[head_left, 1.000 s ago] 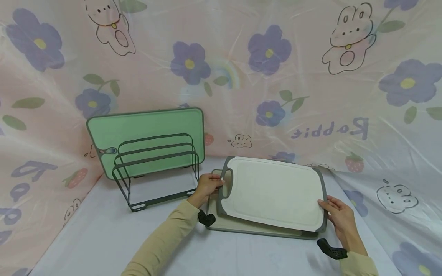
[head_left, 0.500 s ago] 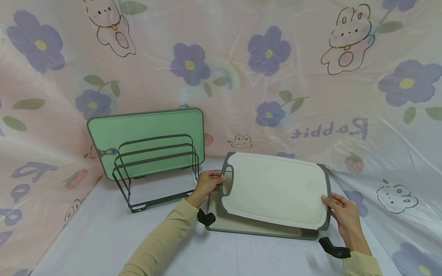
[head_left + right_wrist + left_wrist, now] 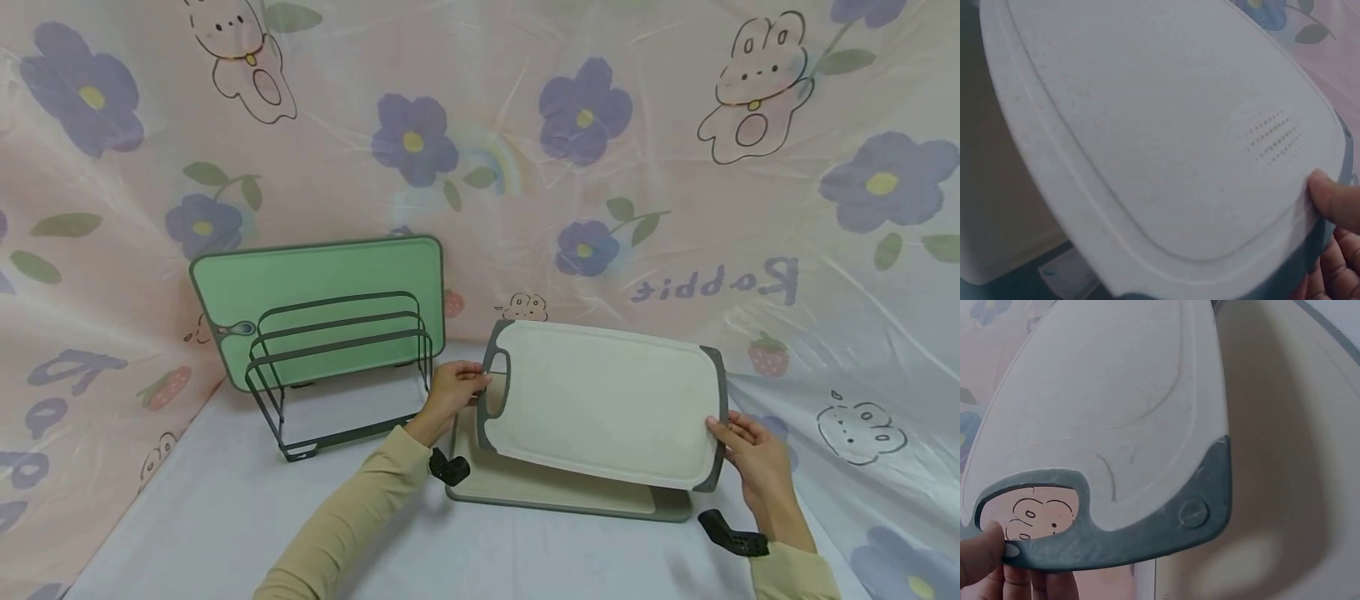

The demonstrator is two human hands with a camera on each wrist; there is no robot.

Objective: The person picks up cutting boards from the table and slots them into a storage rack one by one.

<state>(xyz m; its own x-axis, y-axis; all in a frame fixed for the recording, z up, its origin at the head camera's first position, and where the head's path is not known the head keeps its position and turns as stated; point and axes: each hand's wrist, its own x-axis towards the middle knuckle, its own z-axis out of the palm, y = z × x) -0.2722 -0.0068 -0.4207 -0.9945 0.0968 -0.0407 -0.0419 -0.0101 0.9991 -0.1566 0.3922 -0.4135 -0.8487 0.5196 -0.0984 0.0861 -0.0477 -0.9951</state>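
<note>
A white cutting board [image 3: 600, 404] with grey ends is held tilted between both hands. My left hand [image 3: 450, 398] pinches its grey handle end, thumb at the handle slot [image 3: 1029, 515] and fingers beneath. At the opposite short end my right hand [image 3: 757, 454] grips the edge, with the thumb on the white face [image 3: 1210, 125] near a patch of small dots. Below it a larger beige cutting board [image 3: 555, 487] with a grey rim lies flat on the table, partly hidden by the white one.
A dark wire rack [image 3: 337, 433] stands on the left of the white-covered table [image 3: 360, 533]. A green cutting board [image 3: 322, 267] stands upright at the rack's back. A printed curtain [image 3: 495, 100] hangs behind the table.
Both hands have raised the white cutting board and shifted it slightly to the right, so more of the beige board shows beneath. The rack and green board have stayed put.
</note>
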